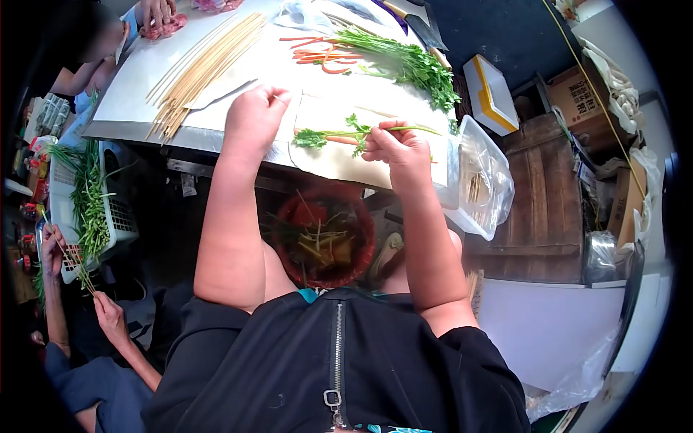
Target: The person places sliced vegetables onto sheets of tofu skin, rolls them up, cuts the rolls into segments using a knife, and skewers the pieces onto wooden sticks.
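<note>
My right hand pinches a leafy green herb sprig, its stem sticking out past my fingers to the right. A reddish strip lies along the sprig, close over the pale cutting board. My left hand is raised left of the board with thumb and fingers pressed together; what is between them is too small to make out. Beyond the hands lie red pepper strips and a bunch of leafy green herbs. Long bamboo skewers are piled on the white table to the left.
A clear plastic container stands at the board's right, and a red basin with vegetable scraps is below. At left, another person's hands hold green stems near a crate. Other hands touch meat at the back.
</note>
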Demonstrator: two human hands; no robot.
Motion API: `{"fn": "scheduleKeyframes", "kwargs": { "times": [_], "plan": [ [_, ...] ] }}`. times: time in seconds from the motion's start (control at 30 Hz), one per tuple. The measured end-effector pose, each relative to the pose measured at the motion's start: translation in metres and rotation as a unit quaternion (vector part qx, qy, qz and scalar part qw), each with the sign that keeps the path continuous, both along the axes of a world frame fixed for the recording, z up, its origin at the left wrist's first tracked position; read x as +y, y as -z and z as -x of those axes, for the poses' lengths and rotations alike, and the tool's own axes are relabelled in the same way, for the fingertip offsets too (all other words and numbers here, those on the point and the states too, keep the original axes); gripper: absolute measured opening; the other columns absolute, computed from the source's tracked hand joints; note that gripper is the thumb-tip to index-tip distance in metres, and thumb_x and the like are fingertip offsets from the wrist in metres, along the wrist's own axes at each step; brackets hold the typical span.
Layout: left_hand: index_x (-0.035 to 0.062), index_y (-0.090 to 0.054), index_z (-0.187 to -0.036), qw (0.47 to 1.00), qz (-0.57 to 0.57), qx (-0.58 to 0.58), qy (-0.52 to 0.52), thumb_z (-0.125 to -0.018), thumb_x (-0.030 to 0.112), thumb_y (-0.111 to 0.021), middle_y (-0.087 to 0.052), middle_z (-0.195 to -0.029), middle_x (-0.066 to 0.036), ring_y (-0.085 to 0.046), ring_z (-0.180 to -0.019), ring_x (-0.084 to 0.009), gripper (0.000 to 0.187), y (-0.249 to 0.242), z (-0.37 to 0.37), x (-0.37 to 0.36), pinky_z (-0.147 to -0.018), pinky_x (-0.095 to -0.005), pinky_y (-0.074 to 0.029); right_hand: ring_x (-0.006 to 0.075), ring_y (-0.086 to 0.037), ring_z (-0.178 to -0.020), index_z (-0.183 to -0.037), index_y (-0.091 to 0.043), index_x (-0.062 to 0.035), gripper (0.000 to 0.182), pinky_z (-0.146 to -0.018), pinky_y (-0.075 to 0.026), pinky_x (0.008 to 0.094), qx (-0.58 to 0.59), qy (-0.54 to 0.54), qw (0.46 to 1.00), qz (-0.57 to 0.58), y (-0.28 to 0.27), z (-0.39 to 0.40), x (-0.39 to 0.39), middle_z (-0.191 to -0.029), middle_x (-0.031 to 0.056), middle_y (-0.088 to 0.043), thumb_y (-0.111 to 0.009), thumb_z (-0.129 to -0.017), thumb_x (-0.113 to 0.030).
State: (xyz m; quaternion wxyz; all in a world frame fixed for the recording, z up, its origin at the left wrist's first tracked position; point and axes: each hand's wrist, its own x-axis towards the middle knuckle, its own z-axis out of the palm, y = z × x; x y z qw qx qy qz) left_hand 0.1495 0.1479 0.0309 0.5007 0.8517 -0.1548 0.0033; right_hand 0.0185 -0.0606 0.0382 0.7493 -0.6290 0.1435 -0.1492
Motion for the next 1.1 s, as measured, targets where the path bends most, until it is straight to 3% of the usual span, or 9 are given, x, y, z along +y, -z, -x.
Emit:
{"fn": "scheduleKeyframes", "kwargs": {
  "times": [0.13,0.23,0.33,0.47,0.6,0.8,0.9,0.97,1.1],
  "plan": [
    [0.0016,-0.065,-0.108,0.97,0.019,-0.239,-0.046,-0.096,0.015,-0.051,-0.064,-0.108,-0.018,-0.062,-0.098,-0.0346,0.023,0.003,0.011,-0.014,-0.087,-0.041,-0.05,0.0156,-0.066,-0.066,-0.097,-0.057,-0.0008,0.012,-0.061,-0.059,0.0286,0.0,0.007,1.0,0.01,0.007,-0.007,0.003,-0.082,0.0109,-0.066,-0.064,-0.091,-0.007],
    [0.001,-0.061,-0.117,0.962,0.098,-0.192,0.165,-0.099,0.019,-0.046,-0.062,-0.116,-0.018,-0.057,-0.113,-0.0339,0.03,0.007,0.04,-0.037,-0.099,-0.0414,-0.044,0.0153,-0.065,-0.064,-0.097,-0.054,0.0011,0.014,-0.057,-0.057,0.0266,0.005,0.025,1.0,0.011,0.009,-0.01,0.007,-0.08,0.01,-0.065,-0.063,-0.091,-0.007],
    [0.0013,-0.039,-0.144,0.933,-0.141,-0.184,0.274,-0.1,0.043,-0.043,-0.038,-0.15,-0.019,-0.029,-0.143,-0.0292,0.061,0.017,0.063,-0.055,-0.119,-0.0449,-0.015,0.0144,-0.064,-0.061,-0.103,-0.056,0.0031,0.02,-0.053,-0.055,0.0257,0.022,0.05,0.998,0.024,0.009,-0.005,0.006,-0.079,0.0105,-0.065,-0.065,-0.091,-0.01],
    [0.0035,-0.039,-0.145,0.897,-0.265,-0.225,0.272,-0.097,0.055,-0.039,-0.032,-0.153,-0.018,-0.023,-0.146,-0.0285,0.07,0.024,0.07,-0.06,-0.12,-0.0448,-0.011,0.0104,-0.054,-0.05,-0.132,-0.043,0.0032,0.051,-0.042,-0.043,0.0228,0.089,0.139,0.985,0.05,-0.011,0.035,-0.018,-0.072,0.0071,-0.06,-0.066,-0.092,-0.017],
    [0.0044,-0.04,-0.144,0.888,-0.279,-0.251,0.265,-0.095,0.056,-0.042,-0.034,-0.152,-0.018,-0.025,-0.145,-0.0287,0.072,0.027,0.07,-0.059,-0.12,-0.0457,-0.011,0.0035,-0.043,-0.047,-0.148,-0.023,0.0014,0.068,-0.04,-0.036,0.0185,-0.046,0.268,0.949,0.157,-0.032,0.063,-0.074,-0.066,0.0009,-0.054,-0.062,-0.094,-0.014],
    [0.0071,-0.039,-0.145,0.899,-0.261,-0.249,0.249,-0.093,0.053,-0.05,-0.036,-0.15,-0.019,-0.03,-0.142,-0.0305,0.07,0.026,0.074,-0.061,-0.119,-0.048,-0.015,0.0078,-0.057,-0.067,-0.106,-0.07,0.0002,0.023,-0.061,-0.048,0.0226,-0.005,0.167,0.892,0.421,-0.056,-0.012,-0.096,-0.082,0.0039,-0.065,-0.066,-0.089,-0.016],
    [0.0074,-0.039,-0.145,0.907,-0.245,-0.25,0.236,-0.091,0.051,-0.055,-0.038,-0.148,-0.021,-0.032,-0.141,-0.0317,0.071,0.02,0.076,-0.061,-0.118,-0.0487,-0.018,0.0276,-0.065,-0.088,-0.097,-0.074,-0.0105,0.018,-0.079,-0.051,0.0377,-0.015,0.138,0.789,0.599,-0.028,-0.082,-0.121,-0.094,0.0091,-0.068,-0.069,-0.084,-0.022],
    [0.007,-0.041,-0.143,0.911,-0.225,-0.263,0.223,-0.087,0.048,-0.062,-0.037,-0.147,-0.022,-0.033,-0.139,-0.0334,0.072,0.024,0.075,-0.061,-0.117,-0.0495,-0.02,0.0283,-0.062,-0.096,-0.092,-0.075,-0.014,0.014,-0.085,-0.048,0.0394,-0.002,0.192,0.678,0.71,-0.014,-0.117,-0.129,-0.097,0.0071,-0.068,-0.071,-0.083,-0.024],
    [0.0069,-0.044,-0.14,0.916,-0.195,-0.276,0.217,-0.081,0.046,-0.07,-0.034,-0.149,-0.021,-0.033,-0.139,-0.035,0.075,0.027,0.075,-0.061,-0.116,-0.0514,-0.022,0.0275,-0.059,-0.099,-0.087,-0.076,-0.0169,0.011,-0.088,-0.046,0.0393,0.102,0.176,0.621,0.757,-0.008,-0.145,-0.132,-0.1,0.0049,-0.067,-0.073,-0.08,-0.026]
  ]
}}
